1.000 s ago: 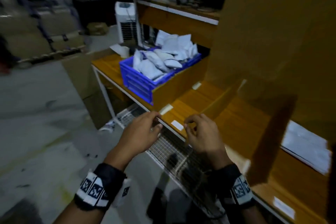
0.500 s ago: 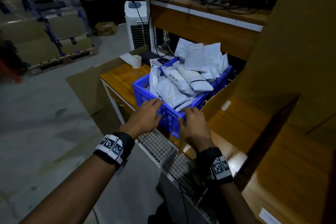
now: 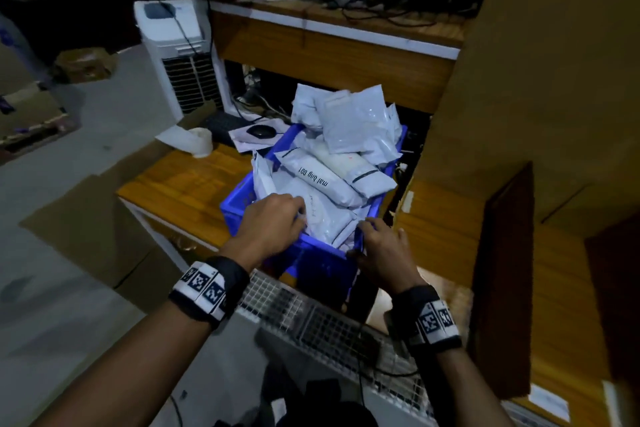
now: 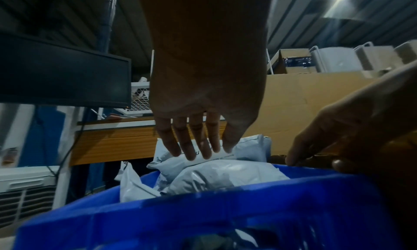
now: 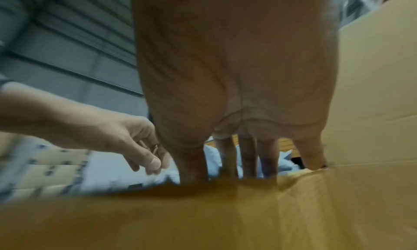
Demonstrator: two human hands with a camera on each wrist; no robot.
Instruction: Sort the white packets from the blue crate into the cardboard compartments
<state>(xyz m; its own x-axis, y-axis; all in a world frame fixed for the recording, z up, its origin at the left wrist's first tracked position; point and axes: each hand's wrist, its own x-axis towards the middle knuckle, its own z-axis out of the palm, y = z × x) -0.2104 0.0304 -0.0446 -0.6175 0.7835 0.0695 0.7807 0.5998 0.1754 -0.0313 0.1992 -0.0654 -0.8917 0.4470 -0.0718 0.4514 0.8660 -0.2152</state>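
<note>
From the head view, a blue crate heaped with white packets sits on a wooden surface, its far end toward a second wooden desk. The left hand reaches over the near rim with its fingers laid on the nearest packet; whether this grip has closed on the packet cannot be told from here. The right hand is at the crate's near right corner, its fingers bent over the rim there. Tall cardboard compartments rise just to the right of the crate, and a white cooler unit, a paper roll and a computer mouse lie beyond it to the left. In the left wrist view, the left hand has its fingers nearly straight and spread, tips pressing on a packet at the top of the pile, nothing pinched; the blue crate wall fills the foreground, and the right hand touches the rim at the right. In the right wrist view, which is blurred, the right hand points its fingers down behind a cardboard edge, so what they hold is hidden; the left hand hangs loosely curled over pale packets.
</note>
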